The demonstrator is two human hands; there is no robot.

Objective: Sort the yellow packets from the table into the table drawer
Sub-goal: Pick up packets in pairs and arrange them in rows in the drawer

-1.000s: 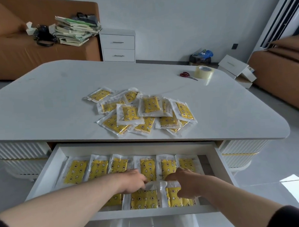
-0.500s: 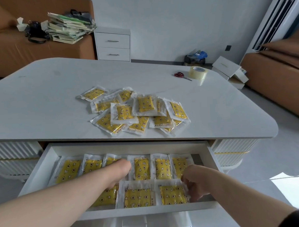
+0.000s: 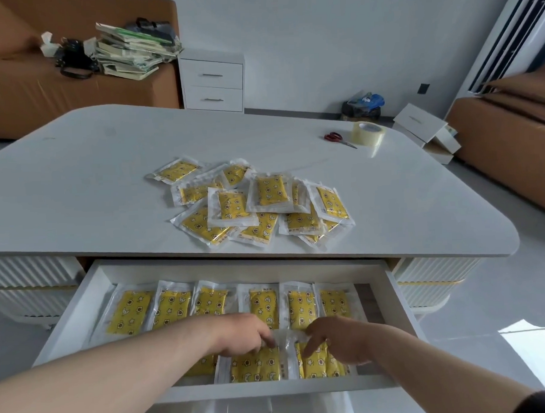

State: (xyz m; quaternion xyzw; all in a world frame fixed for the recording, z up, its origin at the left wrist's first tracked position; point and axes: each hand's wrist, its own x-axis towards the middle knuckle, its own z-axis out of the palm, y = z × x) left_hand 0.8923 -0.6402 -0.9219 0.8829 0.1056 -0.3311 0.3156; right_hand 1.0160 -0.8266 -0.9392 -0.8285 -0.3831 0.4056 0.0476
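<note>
Inside the white table drawer (image 3: pixel 273 388), your left hand (image 3: pixel 239 334) pinches a yellow star-printed plastic packet (image 3: pixel 256 367); your right hand (image 3: pixel 336 341) presses its neighbour (image 3: pixel 318 366) with straight fingers; lettering unreadable.

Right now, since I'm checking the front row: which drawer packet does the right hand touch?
The rightmost front-row packet: the right hand touches its upper part. The left hand is on the middle packet, beside it.

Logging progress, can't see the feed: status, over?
Both hands in drawer: left hand on front middle packet, right hand pressing front right packet. Pile of packets waiting on table. Scissors and tape well clear.
</note>
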